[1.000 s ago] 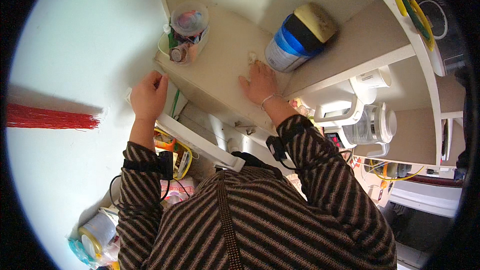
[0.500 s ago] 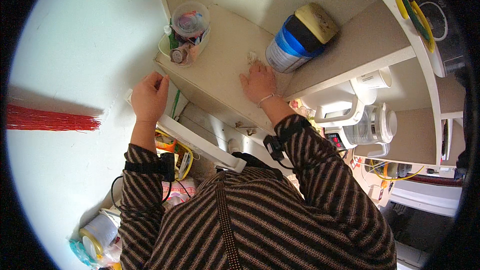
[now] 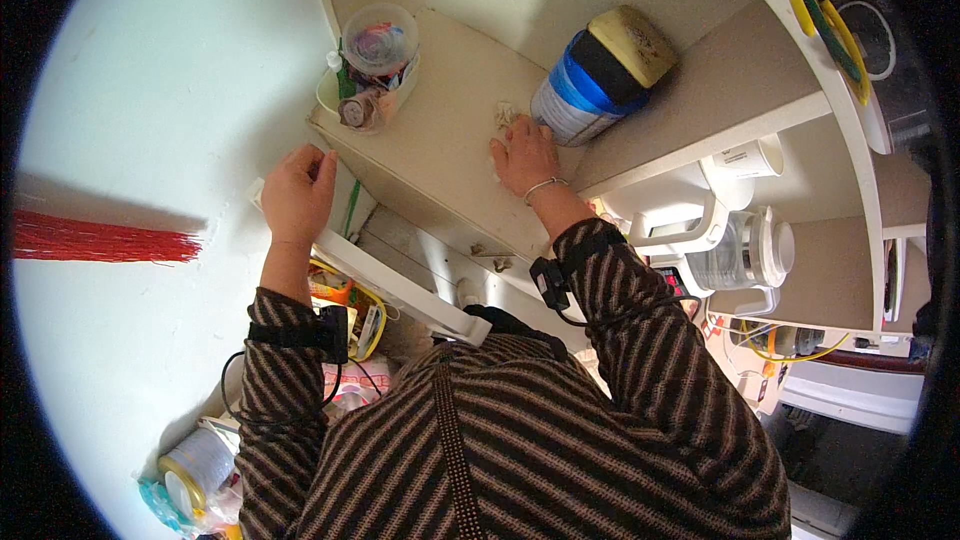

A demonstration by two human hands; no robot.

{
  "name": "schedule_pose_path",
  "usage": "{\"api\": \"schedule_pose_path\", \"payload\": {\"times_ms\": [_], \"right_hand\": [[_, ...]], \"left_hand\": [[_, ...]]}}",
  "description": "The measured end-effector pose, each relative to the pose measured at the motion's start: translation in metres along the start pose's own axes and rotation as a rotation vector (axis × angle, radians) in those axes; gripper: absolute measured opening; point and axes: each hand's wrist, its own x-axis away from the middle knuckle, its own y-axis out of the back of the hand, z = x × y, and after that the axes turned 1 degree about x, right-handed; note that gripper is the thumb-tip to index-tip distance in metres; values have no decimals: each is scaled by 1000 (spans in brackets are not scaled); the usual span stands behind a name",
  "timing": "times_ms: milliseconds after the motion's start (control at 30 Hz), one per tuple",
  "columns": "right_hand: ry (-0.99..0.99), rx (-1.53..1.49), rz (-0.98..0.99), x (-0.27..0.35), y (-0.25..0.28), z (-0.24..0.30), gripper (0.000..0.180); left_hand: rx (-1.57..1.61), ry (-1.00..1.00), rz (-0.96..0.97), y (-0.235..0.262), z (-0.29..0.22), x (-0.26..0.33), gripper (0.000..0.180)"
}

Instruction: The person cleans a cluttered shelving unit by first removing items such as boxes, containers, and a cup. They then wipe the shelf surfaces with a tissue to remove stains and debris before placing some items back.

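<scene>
My right hand (image 3: 525, 158) lies on the beige shelf (image 3: 450, 100), its fingers over a crumpled white tissue or cloth (image 3: 507, 114) that peeks out past the fingertips. Just beyond them stands a large tub with a blue band (image 3: 585, 90), black higher up and with a yellowish lid. My left hand (image 3: 300, 190) is closed at the top edge of a white panel (image 3: 390, 285), seemingly a cabinet door; its fingertips are hidden. Further in at the left of the shelf sits a pale plastic basket (image 3: 400, 100) holding a clear round container (image 3: 380, 40) and small bottles.
At the right, lower shelves hold a glass jug (image 3: 725, 250) and a white cup (image 3: 755, 157). Yellow-and-green handled scissors (image 3: 830, 35) hang at upper right. Red bristles (image 3: 105, 237) jut along the left wall. A tin (image 3: 198, 465) and bags stand at lower left.
My right hand has shifted slightly to the right and away from me, closer to the tub, its forearm swinging right too. My left hand has stayed at the panel.
</scene>
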Motion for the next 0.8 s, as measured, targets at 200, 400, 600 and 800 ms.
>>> {"api": "schedule_pose_path", "payload": {"times_ms": [200, 400, 600, 800], "right_hand": [[86, -84, 287, 48, 17, 13, 40], [78, 188, 183, 41, 9, 6, 67], [59, 155, 286, 29, 7, 4, 70], [160, 79, 85, 35, 12, 5, 63]], "left_hand": [[15, -47, -27, 0, 1, -1, 27], [16, -45, -39, -2, 3, 0, 28], [26, -20, 2, -2, 4, -1, 28], [16, -11, 5, -3, 4, 0, 28]]}}
